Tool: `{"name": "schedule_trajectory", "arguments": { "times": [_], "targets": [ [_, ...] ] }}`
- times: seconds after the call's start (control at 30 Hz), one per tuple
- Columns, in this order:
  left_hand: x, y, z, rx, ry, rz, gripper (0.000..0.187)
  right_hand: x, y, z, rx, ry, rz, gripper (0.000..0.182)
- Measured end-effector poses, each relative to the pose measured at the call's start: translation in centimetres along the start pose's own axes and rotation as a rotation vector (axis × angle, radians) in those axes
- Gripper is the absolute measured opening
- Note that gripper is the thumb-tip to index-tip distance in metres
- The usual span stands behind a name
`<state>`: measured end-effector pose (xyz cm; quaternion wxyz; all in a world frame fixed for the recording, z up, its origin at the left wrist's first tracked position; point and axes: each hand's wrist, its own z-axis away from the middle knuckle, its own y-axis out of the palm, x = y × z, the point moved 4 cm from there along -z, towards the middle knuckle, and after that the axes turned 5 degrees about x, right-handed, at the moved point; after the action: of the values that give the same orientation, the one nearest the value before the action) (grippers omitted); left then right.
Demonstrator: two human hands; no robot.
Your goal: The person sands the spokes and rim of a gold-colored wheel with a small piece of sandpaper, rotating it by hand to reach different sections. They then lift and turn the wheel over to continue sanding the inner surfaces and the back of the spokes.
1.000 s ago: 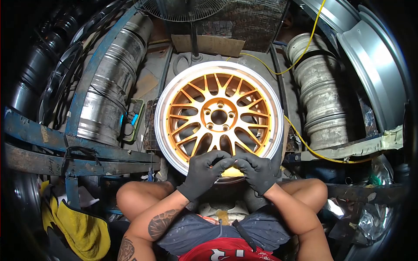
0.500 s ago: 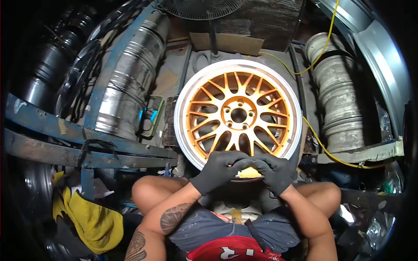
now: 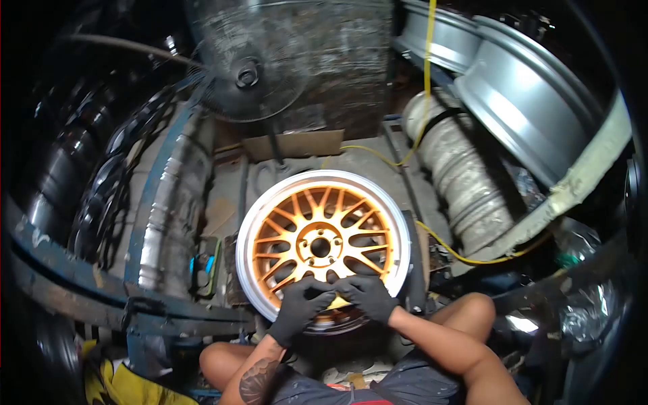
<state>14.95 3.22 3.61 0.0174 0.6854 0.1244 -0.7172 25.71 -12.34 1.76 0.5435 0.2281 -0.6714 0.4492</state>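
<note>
A car wheel rim [image 3: 314, 233] with gold mesh spokes and a bright silver lip lies face up in front of me. Both my hands wear black gloves and meet at its near edge. My left hand [image 3: 302, 309] is closed, thumb and fingers pinching one side of a small pale yellow piece [image 3: 337, 302] that looks like tape or paper. From the other side, my right hand [image 3: 368, 298] has its fingers curled on the same piece. The gloves cover most of it, and it overlaps the rim's near lip in this view.
A fan [image 3: 248, 75] stands behind the rim. Stacked bare wheels [image 3: 466, 175] lie to the right, with large silver rims [image 3: 523, 88] above. A yellow cable [image 3: 459, 255] runs past on the right. Blue metal bars [image 3: 88, 277] and a yellow cloth [image 3: 128, 386] are at left.
The view has tilted up and swung, so the rim and my hands appear lower and further left. Both hands stay together at the near lip, still on the yellow piece.
</note>
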Motion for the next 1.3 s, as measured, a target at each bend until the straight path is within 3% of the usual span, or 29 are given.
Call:
{"name": "schedule_trajectory", "arguments": {
  "times": [0.03, 0.1, 0.23, 0.4, 0.5, 0.67, 0.83, 0.9, 1.23, 1.3],
  "targets": [
    [0.3, 0.1, -0.1, -0.005, -0.057, 0.093, 0.012, 0.8, -0.4, -0.3, -0.065, -0.040, 0.135, 0.034],
    [-0.1, 0.4, -0.3, -0.018, -0.100, 0.289, 0.014, 1.2, -0.5, -0.6, -0.114, -0.059, 0.110, 0.031],
    [-2.5, 0.5, -1.0, -0.114, -0.080, 0.253, 0.014, 3.1, -1.5, -0.5, -0.156, -0.062, 0.006, 0.026],
    [0.0, -0.1, -1.5, -0.185, 0.083, -0.107, 0.010, 1.6, -0.7, -0.4, -0.098, -0.141, -0.257, 0.018],
    [-0.9, 0.8, -1.0, -0.189, 0.127, 0.031, 0.004, 1.0, -0.8, -0.4, -0.049, -0.096, -0.429, 0.022],
    [-1.6, 1.5, -0.4, -0.146, 0.095, 0.122, 0.010, 2.2, -1.9, 0.4, -0.021, 0.124, -0.072, 0.034],
    [-2.7, 2.2, -0.5, -0.189, 0.015, 0.247, 0.009, 1.1, -0.9, 0.6, -0.129, -0.035, -0.297, 0.027],
    [-1.6, 1.9, -0.6, -0.201, 0.041, 0.148, 0.013, 0.9, -0.5, 0.6, -0.135, -0.061, -0.353, 0.026],
    [-2.6, 0.8, -1.0, -0.062, -0.013, -0.211, 0.010, 0.4, -1.4, 0.1, 0.044, -0.074, 0.308, 0.031],
    [-2.4, 0.9, -1.1, -0.040, -0.017, -0.137, 0.011, 0.1, -1.5, 0.0, 0.049, -0.092, 0.327, 0.030]
  ]
}}
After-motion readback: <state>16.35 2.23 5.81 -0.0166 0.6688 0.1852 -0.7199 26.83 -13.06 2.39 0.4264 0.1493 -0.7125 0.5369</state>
